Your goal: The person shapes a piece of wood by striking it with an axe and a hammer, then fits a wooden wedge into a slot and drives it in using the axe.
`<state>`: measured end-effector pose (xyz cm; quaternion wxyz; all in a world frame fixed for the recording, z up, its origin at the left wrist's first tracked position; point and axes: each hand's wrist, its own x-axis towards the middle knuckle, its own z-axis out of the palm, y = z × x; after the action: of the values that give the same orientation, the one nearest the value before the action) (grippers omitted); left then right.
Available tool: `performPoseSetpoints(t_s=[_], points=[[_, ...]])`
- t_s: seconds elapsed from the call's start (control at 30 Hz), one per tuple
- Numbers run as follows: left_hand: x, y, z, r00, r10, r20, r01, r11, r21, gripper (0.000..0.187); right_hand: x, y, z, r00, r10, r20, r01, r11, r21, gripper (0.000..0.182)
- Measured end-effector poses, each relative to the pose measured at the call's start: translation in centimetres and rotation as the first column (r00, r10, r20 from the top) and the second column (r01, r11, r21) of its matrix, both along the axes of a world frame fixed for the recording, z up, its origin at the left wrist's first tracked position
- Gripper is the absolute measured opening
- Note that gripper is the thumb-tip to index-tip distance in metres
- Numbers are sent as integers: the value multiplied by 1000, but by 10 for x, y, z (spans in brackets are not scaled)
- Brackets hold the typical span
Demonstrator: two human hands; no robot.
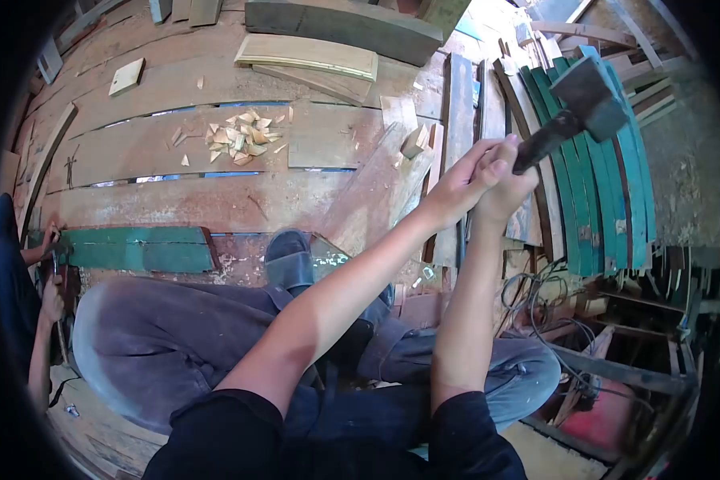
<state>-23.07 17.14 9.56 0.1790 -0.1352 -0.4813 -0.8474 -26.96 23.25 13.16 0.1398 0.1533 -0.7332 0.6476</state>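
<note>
A dark, block-headed hammer (590,98) is raised to the right, its short dark handle sloping down into my hands. My right hand (510,188) is wrapped round the lower handle. Pressed against it is my left hand (470,178), its fingers closed at the handle's end; the overlapping hands hide part of the grip. Behind the hammer head lie several long green-painted boards (596,200), side by side. Below my hands are my bent legs and a dark shoe (290,260).
Wood chips (244,136) are heaped on the plank floor (136,164). A pale curved wood piece (308,58) and a thick dark beam (344,30) lie ahead. At left, another person's hand (52,300) is near a green board (136,250). Black cables (536,292) tangle at lower right.
</note>
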Motion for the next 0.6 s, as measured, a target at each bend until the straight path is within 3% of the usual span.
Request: performPoseSetpoints(t_s=[0.03,0.13,0.17,0.2,0.23,0.3,0.37,0.43,0.47,0.6], points=[[-4,-3,3,999,-11,-51,10,1000,-15,62,-3,-1,1,999,20,-42,-21,999,-40,34],[-5,-3,-29,994,35,99,-36,999,10,62,-6,-9,-31,986,-110,-126,122,989,89,36],[-4,1,-52,975,131,180,-131,991,-16,61,-2,-17,-49,985,-163,-58,168,981,97,37],[-3,5,-80,939,228,256,-224,974,-48,61,1,-13,-71,983,-156,100,126,959,256,36],[1,7,-108,859,119,498,-142,990,9,60,-1,-14,-99,941,-250,227,128,886,445,34],[8,9,-123,669,-33,742,-64,993,102,58,-26,6,-173,897,-158,412,-24,915,402,30],[12,9,-117,565,-83,821,-41,991,129,57,-35,12,-187,777,-163,608,-75,935,346,27],[15,12,-126,630,-82,772,-66,985,158,62,-26,13,-173,700,-100,707,-100,967,236,29],[14,12,-126,607,-116,786,-48,982,182,62,-26,9,-166,670,-58,740,-105,980,171,30],[12,6,-125,567,-144,811,-6,984,179,61,-20,8,-169,764,-159,625,-87,935,344,36]])
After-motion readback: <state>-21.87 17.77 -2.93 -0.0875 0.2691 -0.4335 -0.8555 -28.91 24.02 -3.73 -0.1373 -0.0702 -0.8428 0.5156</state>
